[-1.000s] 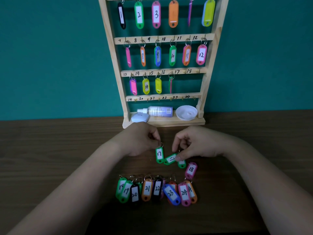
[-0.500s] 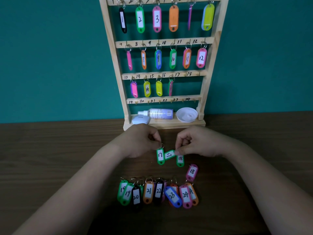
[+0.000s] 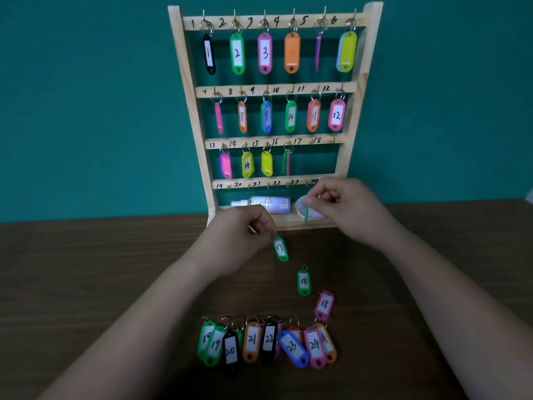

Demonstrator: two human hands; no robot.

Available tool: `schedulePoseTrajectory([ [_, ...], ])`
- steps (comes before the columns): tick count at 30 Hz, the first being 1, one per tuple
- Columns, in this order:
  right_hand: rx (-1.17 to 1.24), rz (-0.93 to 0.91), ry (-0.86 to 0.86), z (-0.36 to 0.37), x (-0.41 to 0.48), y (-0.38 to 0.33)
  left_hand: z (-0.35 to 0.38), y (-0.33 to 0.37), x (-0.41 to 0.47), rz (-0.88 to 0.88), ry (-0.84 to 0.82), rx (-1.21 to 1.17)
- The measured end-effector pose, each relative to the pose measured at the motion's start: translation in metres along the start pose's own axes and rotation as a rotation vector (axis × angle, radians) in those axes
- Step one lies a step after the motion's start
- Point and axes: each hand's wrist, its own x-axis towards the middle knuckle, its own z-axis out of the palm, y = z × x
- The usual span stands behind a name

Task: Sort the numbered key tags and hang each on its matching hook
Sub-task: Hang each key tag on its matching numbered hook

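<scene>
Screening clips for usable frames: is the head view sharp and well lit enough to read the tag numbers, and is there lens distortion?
Head view: soft but legible, the green 17 tag held by the left hand reads clearly; the other green tag in the right hand is edge-on, unreadable; wide-angle bowing tilts the rack uprights; bottom edge falls dark.

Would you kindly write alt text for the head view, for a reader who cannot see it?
The left hand pinches the green plastic key tag numbered 17, the right hand another green tag edge-on, before a partly filled wooden hook rack.
</scene>
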Motion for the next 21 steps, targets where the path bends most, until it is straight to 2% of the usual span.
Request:
schedulePoseTrajectory([
  [3, 0.051, -0.042, 0.145, -0.010, 0.017, -0.008, 0.000, 0.002, 0.000, 0.029, 0.024, -0.021],
  [10, -0.029, -0.144, 0.449, -0.023, 0.051, -0.031, -0.001, 0.002, 0.002, 0.055, 0.075, -0.021],
  [21, -0.124, -0.066, 0.438, -0.021, 0.062, -0.027, -0.001, 0.000, 0.003, 0.047, 0.107, -0.013],
])
